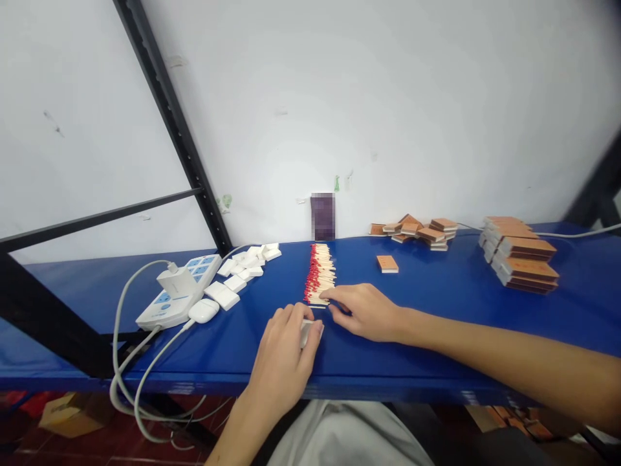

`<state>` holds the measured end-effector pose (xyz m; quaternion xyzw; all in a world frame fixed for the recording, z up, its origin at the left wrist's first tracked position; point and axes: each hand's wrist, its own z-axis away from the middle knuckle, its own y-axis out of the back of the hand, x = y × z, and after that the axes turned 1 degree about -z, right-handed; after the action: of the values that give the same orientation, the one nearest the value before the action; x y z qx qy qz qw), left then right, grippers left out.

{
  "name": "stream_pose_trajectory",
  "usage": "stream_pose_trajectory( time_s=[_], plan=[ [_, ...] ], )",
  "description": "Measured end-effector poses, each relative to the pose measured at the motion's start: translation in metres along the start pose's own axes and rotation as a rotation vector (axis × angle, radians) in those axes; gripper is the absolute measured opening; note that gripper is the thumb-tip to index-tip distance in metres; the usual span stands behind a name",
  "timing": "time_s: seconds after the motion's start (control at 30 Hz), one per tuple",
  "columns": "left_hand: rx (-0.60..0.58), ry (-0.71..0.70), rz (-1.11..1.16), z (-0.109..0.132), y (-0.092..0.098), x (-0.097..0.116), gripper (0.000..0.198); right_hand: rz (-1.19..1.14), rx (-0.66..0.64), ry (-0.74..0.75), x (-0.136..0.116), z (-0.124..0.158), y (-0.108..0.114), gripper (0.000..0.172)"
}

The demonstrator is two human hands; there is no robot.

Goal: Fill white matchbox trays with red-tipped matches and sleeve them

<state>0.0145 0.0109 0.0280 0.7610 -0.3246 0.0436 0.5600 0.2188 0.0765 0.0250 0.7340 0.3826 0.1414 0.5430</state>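
Note:
My left hand point(286, 353) is closed round a small white matchbox tray point(305, 333), partly covered by the fingers, near the shelf's front edge. Just beyond it lies a long row of red-tipped matches point(320, 268), heads to the left and pale sticks to the right. At the near end of this row, my right hand point(366, 312) rests its index fingertip on the match sticks. Its thumb is apart from the index finger, and nothing shows between them. A single brown matchbox point(387, 263) lies to the right of the matches.
White trays point(235, 283) are scattered on the left, beside a power strip point(194, 275) with a plugged charger, a white case point(204, 310) and loose cables. Brown matchboxes lie in a loose pile point(412, 228) at the back and a stack point(526, 259) at right. A wall stands behind.

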Motion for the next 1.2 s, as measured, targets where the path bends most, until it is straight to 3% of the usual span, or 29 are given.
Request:
stream_pose_trajectory(
  time_s=[0.2, 0.37, 0.6, 0.77, 0.9, 1.2],
  plan=[
    [-0.046, 0.106, -0.148, 0.003, 0.004, -0.007, 0.033, -0.055, -0.023, -0.018, -0.001, 0.002, -0.001, 0.036],
    [-0.083, 0.077, -0.193, 0.003, 0.000, -0.008, 0.032, -0.076, -0.046, -0.020, -0.002, 0.001, 0.001, 0.039],
    [-0.023, 0.061, -0.136, 0.001, -0.001, -0.010, 0.029, -0.008, -0.112, 0.011, -0.002, -0.001, 0.004, 0.039],
    [-0.003, 0.034, 0.056, -0.003, 0.011, -0.029, 0.027, -0.013, -0.113, 0.008, -0.003, -0.001, 0.004, 0.037],
    [-0.096, 0.028, 0.130, -0.005, 0.021, -0.038, 0.027, -0.069, -0.074, 0.031, 0.001, -0.001, 0.004, 0.039],
    [-0.212, -0.035, 0.027, 0.000, 0.025, -0.024, 0.037, -0.026, -0.099, -0.024, 0.003, -0.003, 0.005, 0.045]
  ],
)
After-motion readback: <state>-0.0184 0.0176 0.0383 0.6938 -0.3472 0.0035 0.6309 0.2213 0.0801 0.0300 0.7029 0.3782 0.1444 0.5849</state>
